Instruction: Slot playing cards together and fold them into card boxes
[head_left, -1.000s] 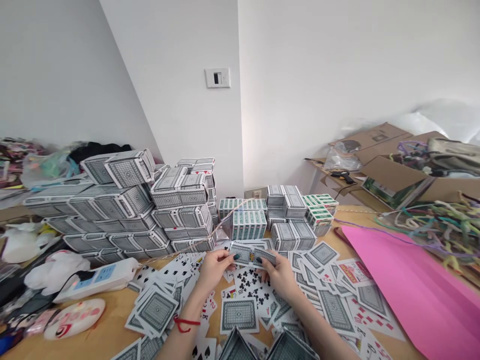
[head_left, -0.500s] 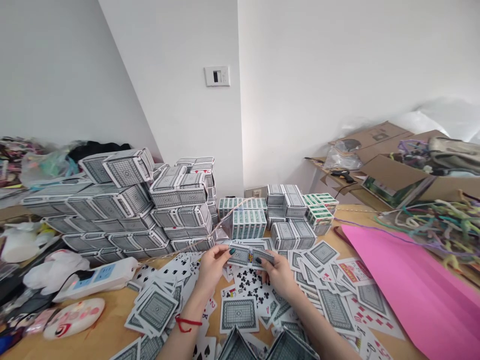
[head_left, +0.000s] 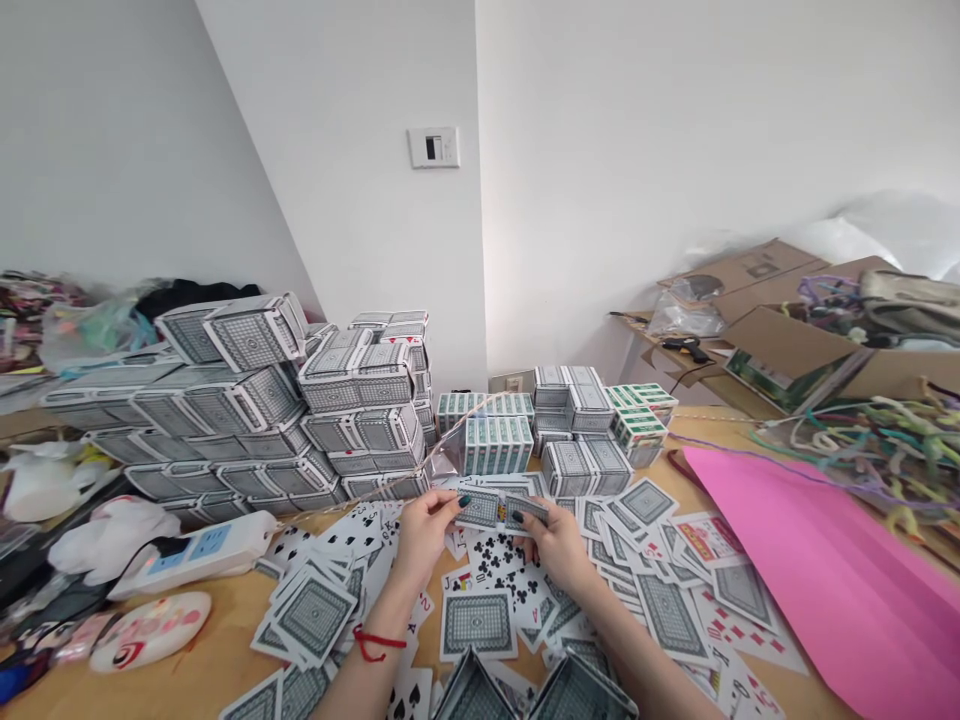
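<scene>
My left hand (head_left: 426, 530) pinches the left end of a grey-backed playing card (head_left: 478, 508), thumb on top. My right hand (head_left: 553, 540) is closed on another playing card (head_left: 525, 508), or on a folded part of the same one; I cannot tell which. The two pieces lie nearly in line, level above the table. Under the hands are loose face-up club cards (head_left: 501, 560) and a face-down card (head_left: 478, 625). Two open shapes folded from cards (head_left: 581, 690) stand at the near edge of view.
Stacked blocks made of cards (head_left: 247, 405) rise at the left, with more card blocks (head_left: 585, 468) at the back. Green card boxes (head_left: 499, 445) stand between. A white power strip (head_left: 202, 552) lies left, a pink sheet (head_left: 810, 570) right, near a cardboard box (head_left: 795, 350).
Almost nothing differs. Both hands keep their hold on the cards in the same place, and the view has shifted very slightly.
</scene>
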